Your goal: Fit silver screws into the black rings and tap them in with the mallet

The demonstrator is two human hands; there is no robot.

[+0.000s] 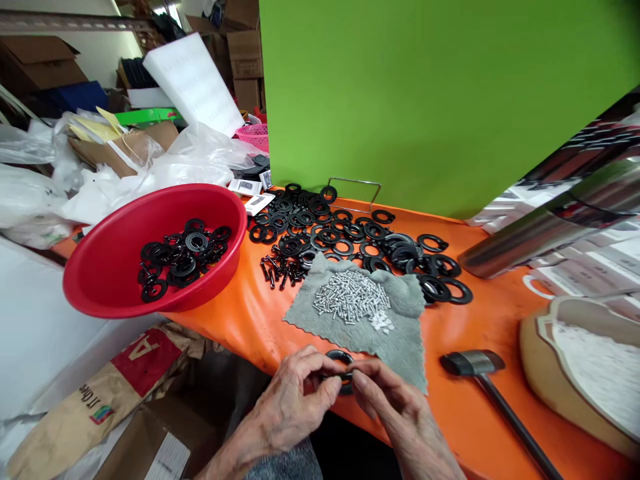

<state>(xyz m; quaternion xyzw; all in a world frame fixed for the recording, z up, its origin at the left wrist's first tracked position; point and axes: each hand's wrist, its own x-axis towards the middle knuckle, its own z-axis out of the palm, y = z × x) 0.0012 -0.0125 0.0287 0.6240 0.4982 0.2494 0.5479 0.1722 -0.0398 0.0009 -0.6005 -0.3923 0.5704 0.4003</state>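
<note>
Near the table's front edge, a black ring [340,356] is pinched between my two hands. My left hand [300,393] grips its left side with thumb and forefinger. From the right, the fingertips of my right hand [387,400] close on the same ring; whether they also hold a small part is hidden. Just beyond my hands lies a grey cloth [400,343] bearing a heap of small silver screws [350,297] and some little white pieces [382,322]. Behind the cloth spread many black rings [343,247], with short black pins [281,268] at their left.
A red basin [100,267] holding black parts sits at the left. To the right lie a black-handled hammer [510,407] and a tan tub [540,373] of white material. A metal cylinder [525,237] leans behind them. A green panel [425,100] stands across the back.
</note>
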